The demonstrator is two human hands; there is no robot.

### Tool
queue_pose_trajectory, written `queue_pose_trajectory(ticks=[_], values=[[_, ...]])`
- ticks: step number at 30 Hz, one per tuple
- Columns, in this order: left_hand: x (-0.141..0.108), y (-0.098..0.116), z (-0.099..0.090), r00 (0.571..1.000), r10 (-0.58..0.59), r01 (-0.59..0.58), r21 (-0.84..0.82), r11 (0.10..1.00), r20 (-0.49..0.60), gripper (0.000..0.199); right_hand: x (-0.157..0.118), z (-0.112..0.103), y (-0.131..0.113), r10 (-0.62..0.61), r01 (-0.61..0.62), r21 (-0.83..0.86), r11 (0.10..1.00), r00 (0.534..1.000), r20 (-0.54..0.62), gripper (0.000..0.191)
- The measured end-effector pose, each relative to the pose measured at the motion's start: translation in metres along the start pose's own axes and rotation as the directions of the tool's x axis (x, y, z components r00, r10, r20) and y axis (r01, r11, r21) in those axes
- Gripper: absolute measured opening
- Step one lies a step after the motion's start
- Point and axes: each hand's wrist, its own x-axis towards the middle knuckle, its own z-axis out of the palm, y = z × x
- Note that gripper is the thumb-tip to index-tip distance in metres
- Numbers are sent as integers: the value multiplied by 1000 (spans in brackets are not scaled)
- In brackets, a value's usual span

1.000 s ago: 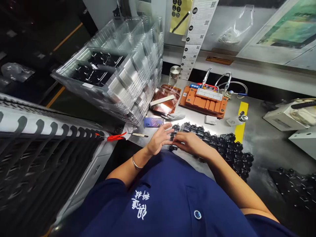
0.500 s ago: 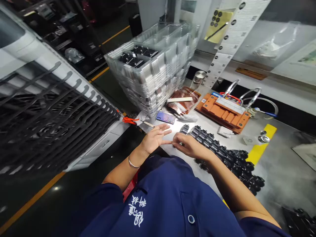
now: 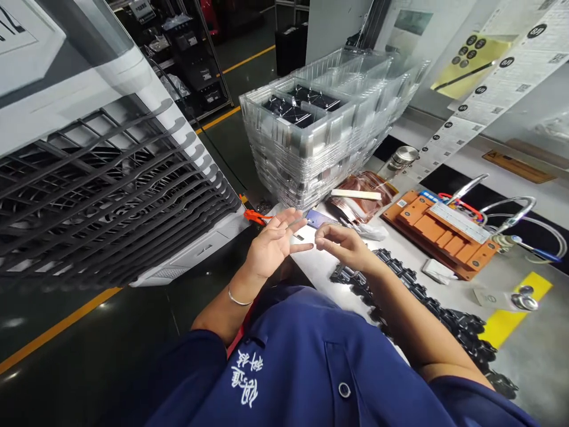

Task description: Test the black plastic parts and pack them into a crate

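Observation:
My left hand (image 3: 272, 248) is held palm up with its fingers spread, and nothing shows in it. Just to its right, my right hand (image 3: 344, 244) is curled, thumb and fingertips drawn together. Whatever may be between those fingertips is too small to make out. The two hands are close but apart, in front of my body at the bench edge. Behind them lies a purple phone (image 3: 320, 218), partly hidden. Rows of black molded parts (image 3: 411, 283) lie on the bench beside and partly behind my right forearm.
A tall stack of clear plastic trays (image 3: 306, 157) stands behind my hands. An orange fixture (image 3: 444, 234) with hoses sits at the right, near a brown plastic bag (image 3: 362, 198). Orange-handled pliers (image 3: 255, 217) hang by the grey fan unit (image 3: 173, 172) at the left.
The view has turned left, so the bench and trays appear farther right. My left hand remains spread. My right hand stays curled beside it, with slightly more space between its thumb and fingers.

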Motion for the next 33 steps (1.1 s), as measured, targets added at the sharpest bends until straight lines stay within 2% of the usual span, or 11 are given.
queue_pose_trajectory(ticks=[3, 6, 10, 14, 18, 23, 28, 33], values=[[13, 12, -9, 999, -4, 2, 37, 999, 47, 47, 19, -6, -7, -74, 89, -170, 981, 993, 97, 20], [27, 20, -19, 995, -9, 1, 83, 997, 99, 50, 36, -10, -12, -90, 136, -299, 945, 982, 164, 21], [44, 29, -26, 983, -18, -12, 161, 987, 182, 53, 50, -13, -13, -79, 140, -446, 884, 985, 153, 23], [58, 37, -27, 967, -13, -46, 223, 974, 254, 55, 58, -14, -11, -65, 106, -555, 825, 993, 93, 24], [68, 42, -28, 940, 3, -106, 285, 953, 341, 57, 64, -16, -10, -75, 78, -599, 797, 997, 30, 26], [77, 47, -30, 893, -44, -139, 368, 919, 447, 62, 68, -18, -9, -84, 73, -627, 776, 996, 12, 27], [82, 52, -28, 886, -102, -112, 422, 900, 452, 65, 72, -20, -6, -89, 75, -658, 749, 996, 12, 26], [85, 55, -28, 894, -89, -105, 400, 911, 439, 63, 78, -21, -2, -111, 98, -694, 713, 993, 27, 27]])
